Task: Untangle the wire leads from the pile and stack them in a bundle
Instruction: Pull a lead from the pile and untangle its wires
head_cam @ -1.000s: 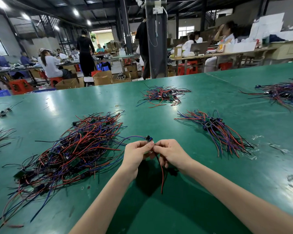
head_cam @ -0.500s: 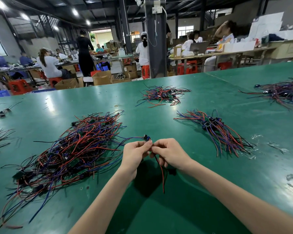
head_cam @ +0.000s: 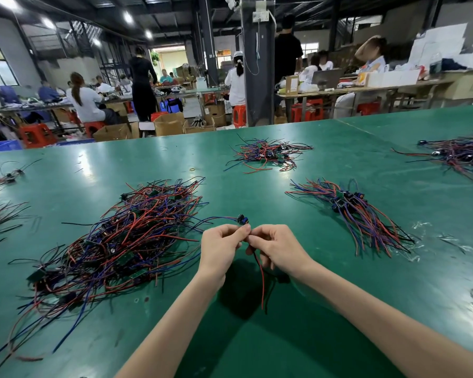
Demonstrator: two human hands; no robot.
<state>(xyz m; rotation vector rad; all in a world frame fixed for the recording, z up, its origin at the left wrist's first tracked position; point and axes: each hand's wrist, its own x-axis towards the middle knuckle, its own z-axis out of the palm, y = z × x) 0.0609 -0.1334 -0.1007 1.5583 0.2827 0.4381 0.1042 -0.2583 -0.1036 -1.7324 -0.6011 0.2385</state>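
Observation:
A big tangled pile [head_cam: 126,236] of red, blue and black wire leads with small green boards lies on the green table [head_cam: 325,336] to my left. A neater bundle of leads [head_cam: 358,214] lies to the right. My left hand [head_cam: 220,246] and my right hand [head_cam: 277,248] meet in front of me, both pinching one wire lead [head_cam: 261,279]. Its small dark connector [head_cam: 242,219] sticks up above my fingertips. Blue strands run from it back into the pile, and red and black strands hang down below my hands.
Another loose heap of leads [head_cam: 268,154] lies farther back, one more heap [head_cam: 464,154] at the far right, and stray leads [head_cam: 0,214] at the left edge. Bits of clear plastic scrap [head_cam: 426,227] lie right of the bundle. Several people work at benches behind the table.
Both hands have stayed together on the same lead, lifting very slightly. The hanging red strand has swung a little. People in the background have moved.

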